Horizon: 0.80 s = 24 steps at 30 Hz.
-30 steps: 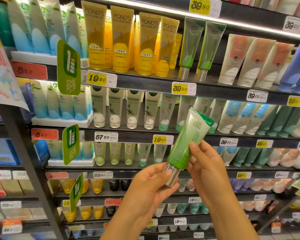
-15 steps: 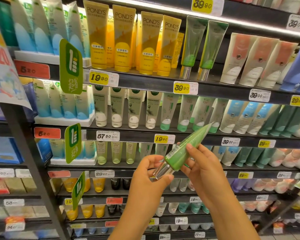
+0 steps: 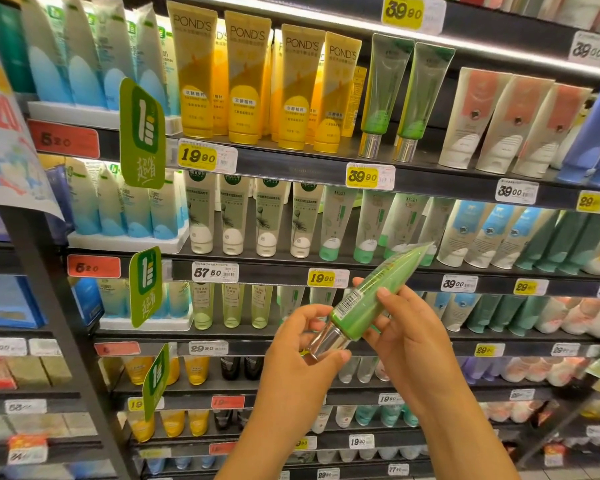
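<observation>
Inspecting step: right hand [image 3: 406, 337] grips the green tube [image 3: 371, 299], left hand [image 3: 305, 344] pinches its silver cap [image 3: 326, 342] (barcode up); next, probably reshelving beside its twins [image 3: 404, 98].

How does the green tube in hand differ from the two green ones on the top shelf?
The held green tube lies tilted, cap down-left; the shelf green tubes stand upright on their caps. The held tube shows its barcode side; the shelf tubes show their fronts. The left hand pinches the held tube's cap, the right hand grips its body; the shelf tubes stand untouched. All have silver caps.
</observation>
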Each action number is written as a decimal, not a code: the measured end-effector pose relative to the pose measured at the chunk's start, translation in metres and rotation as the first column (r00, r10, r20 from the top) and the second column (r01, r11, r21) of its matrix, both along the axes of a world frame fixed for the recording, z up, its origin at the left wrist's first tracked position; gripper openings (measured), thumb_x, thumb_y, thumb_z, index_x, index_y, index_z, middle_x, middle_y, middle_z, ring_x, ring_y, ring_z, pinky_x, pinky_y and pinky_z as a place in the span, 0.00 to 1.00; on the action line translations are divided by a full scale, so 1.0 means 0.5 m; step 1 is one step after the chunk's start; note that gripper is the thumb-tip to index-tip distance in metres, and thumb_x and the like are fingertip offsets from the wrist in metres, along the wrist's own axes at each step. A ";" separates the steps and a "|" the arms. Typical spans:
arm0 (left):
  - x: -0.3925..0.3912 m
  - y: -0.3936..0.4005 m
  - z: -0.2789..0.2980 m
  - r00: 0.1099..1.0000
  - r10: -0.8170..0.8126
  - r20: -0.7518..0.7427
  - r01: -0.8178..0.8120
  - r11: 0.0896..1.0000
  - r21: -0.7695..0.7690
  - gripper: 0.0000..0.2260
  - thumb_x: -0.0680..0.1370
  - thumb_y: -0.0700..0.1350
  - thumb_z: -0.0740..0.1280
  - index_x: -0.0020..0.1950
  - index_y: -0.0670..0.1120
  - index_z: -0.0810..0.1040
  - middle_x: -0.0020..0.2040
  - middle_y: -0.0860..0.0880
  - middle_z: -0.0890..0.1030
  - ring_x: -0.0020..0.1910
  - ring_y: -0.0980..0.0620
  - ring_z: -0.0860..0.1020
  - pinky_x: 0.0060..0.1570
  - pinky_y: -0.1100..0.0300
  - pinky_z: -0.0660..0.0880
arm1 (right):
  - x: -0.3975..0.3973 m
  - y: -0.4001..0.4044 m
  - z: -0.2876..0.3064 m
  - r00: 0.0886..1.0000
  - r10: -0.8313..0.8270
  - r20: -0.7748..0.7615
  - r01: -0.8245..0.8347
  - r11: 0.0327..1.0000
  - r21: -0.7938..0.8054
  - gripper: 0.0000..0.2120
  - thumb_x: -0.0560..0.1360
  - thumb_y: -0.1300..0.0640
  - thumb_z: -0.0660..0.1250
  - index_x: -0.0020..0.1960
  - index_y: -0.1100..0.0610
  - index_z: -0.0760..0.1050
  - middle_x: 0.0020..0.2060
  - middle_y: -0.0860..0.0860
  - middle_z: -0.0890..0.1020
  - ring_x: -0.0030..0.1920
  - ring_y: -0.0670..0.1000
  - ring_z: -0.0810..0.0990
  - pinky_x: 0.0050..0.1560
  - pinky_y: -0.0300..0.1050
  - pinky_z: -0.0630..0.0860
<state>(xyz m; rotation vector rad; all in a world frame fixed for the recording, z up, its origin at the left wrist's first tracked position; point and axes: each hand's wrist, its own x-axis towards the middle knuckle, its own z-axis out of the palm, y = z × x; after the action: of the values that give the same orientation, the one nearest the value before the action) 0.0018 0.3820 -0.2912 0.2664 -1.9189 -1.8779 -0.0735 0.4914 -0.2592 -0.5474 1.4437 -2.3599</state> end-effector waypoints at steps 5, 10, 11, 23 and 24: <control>0.004 -0.004 0.003 1.000 -0.019 0.021 0.018 0.999 0.031 0.19 0.70 0.37 0.72 0.52 0.59 0.76 0.52 0.51 0.76 0.46 0.59 0.79 0.45 0.66 0.77 | 0.001 -0.006 0.004 1.000 -0.012 -0.015 0.013 0.999 0.033 0.15 0.68 0.53 0.65 0.53 0.58 0.76 0.43 0.53 0.82 0.44 0.50 0.81 0.42 0.43 0.80; 0.010 -0.011 0.014 0.979 -0.202 -0.015 0.186 0.868 0.461 0.18 0.67 0.35 0.73 0.54 0.48 0.78 0.49 0.46 0.82 0.40 0.53 0.82 0.42 0.59 0.78 | 0.003 -0.010 0.015 1.000 0.023 -0.017 -0.023 0.999 0.029 0.17 0.70 0.55 0.64 0.58 0.57 0.75 0.44 0.51 0.84 0.44 0.50 0.83 0.38 0.42 0.79; 0.011 -0.013 0.018 0.965 -0.256 -0.061 0.242 0.775 0.583 0.19 0.65 0.35 0.73 0.55 0.44 0.78 0.45 0.45 0.83 0.38 0.52 0.82 0.40 0.58 0.79 | 0.003 -0.010 0.017 1.000 0.026 -0.014 -0.026 0.999 0.026 0.18 0.70 0.56 0.64 0.60 0.57 0.74 0.45 0.52 0.85 0.44 0.50 0.84 0.38 0.42 0.79; 0.021 -0.026 0.048 0.876 -0.460 -0.145 0.385 0.486 0.785 0.17 0.60 0.37 0.75 0.47 0.36 0.81 0.38 0.38 0.78 0.38 0.46 0.74 0.32 0.57 0.79 | 0.003 -0.013 0.030 0.997 0.009 0.071 -0.013 0.998 0.057 0.15 0.67 0.55 0.67 0.52 0.59 0.76 0.38 0.51 0.85 0.36 0.48 0.83 0.35 0.43 0.80; 0.021 -0.025 0.050 0.874 -0.462 -0.151 0.383 0.464 0.799 0.21 0.58 0.38 0.76 0.49 0.35 0.80 0.38 0.38 0.76 0.38 0.47 0.71 0.31 0.57 0.79 | 0.002 -0.013 0.030 0.997 0.003 0.080 -0.008 0.998 0.067 0.14 0.67 0.55 0.67 0.50 0.59 0.76 0.36 0.51 0.84 0.35 0.48 0.82 0.35 0.43 0.79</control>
<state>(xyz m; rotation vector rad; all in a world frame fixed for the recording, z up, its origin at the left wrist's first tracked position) 0.0122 0.3697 -0.2663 0.1305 -1.0324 -3.0781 -0.0722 0.4850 -0.2440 -0.4341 1.4776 -2.2923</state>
